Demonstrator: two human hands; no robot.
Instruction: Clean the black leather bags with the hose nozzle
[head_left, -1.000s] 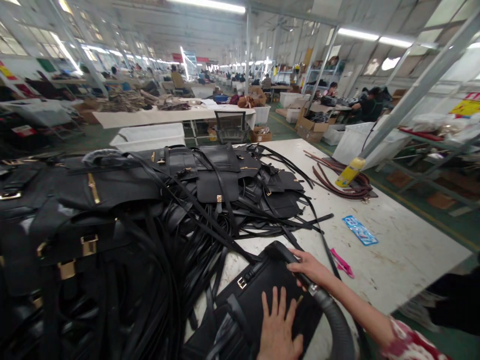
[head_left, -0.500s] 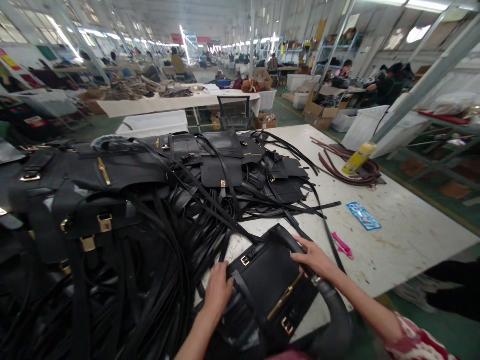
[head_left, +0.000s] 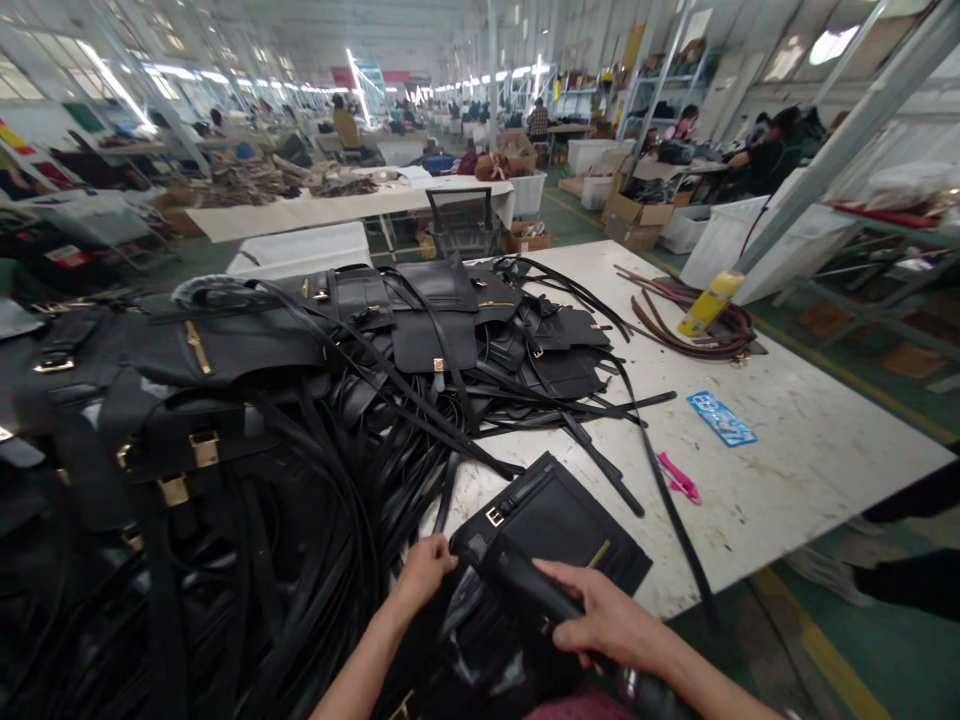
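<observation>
A flat black leather bag with gold buckles and a gold bar lies at the table's near edge. My left hand is closed at its left edge, thumb and fingers pinching near the corner. My right hand grips a black tube-like nozzle, whose tip lies over the left part of the bag, close to my left fingers. Behind my right hand the nozzle runs to a thick dark hose, partly cut off below. The bag's lower part is hidden by the nozzle and my hand.
A big heap of black bags with loose straps covers the left and middle of the white table. To the right are a pink strip, a blue card, brown straps and a yellow can.
My right hand has swung the nozzle left and down, from the bag's far right side to its left part. My left hand has shifted slightly left, its fingers now more curled.
</observation>
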